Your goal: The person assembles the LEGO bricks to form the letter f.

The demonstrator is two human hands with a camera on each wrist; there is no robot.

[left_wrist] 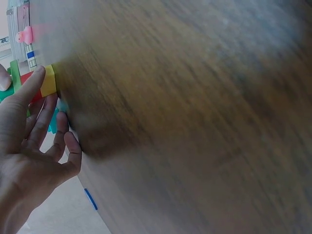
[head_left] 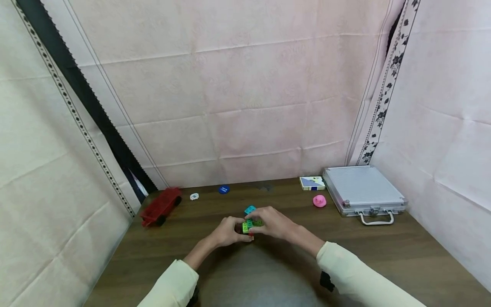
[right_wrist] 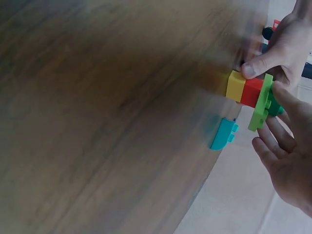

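Both hands meet at a small stack of toy building blocks near the middle of the table. From the table up, the right wrist view shows a yellow block [right_wrist: 235, 87], a red block [right_wrist: 251, 92], a long light green block [right_wrist: 262, 105] and a darker green block [right_wrist: 274, 106]. My left hand [head_left: 227, 232] grips the lower part, its thumb against the red and yellow blocks. My right hand [head_left: 273, 221] pinches the green blocks at the top, thumb and fingers on opposite sides. A loose teal block [head_left: 250, 209] with studs lies just beyond the stack.
At the back left are a red toy vehicle [head_left: 162, 207], a small white piece [head_left: 194, 196] and a blue disc [head_left: 224, 189]. A pink rubber duck [head_left: 319, 201], a flat box [head_left: 312, 183] and a silver case [head_left: 366, 189] stand right. Cloth hangs around the table [head_left: 253, 281].
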